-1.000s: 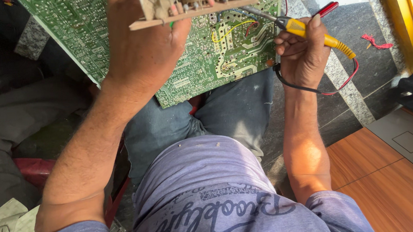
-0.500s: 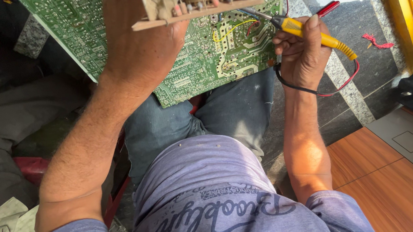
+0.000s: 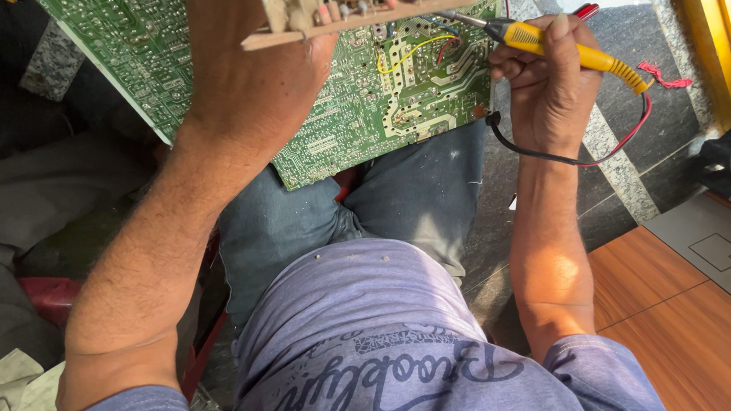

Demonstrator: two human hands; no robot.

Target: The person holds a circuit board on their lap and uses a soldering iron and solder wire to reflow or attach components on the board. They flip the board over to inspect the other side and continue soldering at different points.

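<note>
iron tip (image 3: 455, 18) sits nearer the small tan board (image 3: 358, 17) than a second ago; your right hand (image 3: 549, 84) clamps the yellow soldering iron (image 3: 577, 53), left hand (image 3: 253, 74) grips that board over the green circuit board (image 3: 348, 110) on your lap.

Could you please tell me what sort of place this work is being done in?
Probably an informal electronics repair spot on a floor: a green circuit board rests on the person's lap, the right hand holds a yellow soldering iron, over stone flooring.

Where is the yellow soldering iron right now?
Upper right of the head view: the soldering iron is in the right hand, tip at the green circuit board.
</note>
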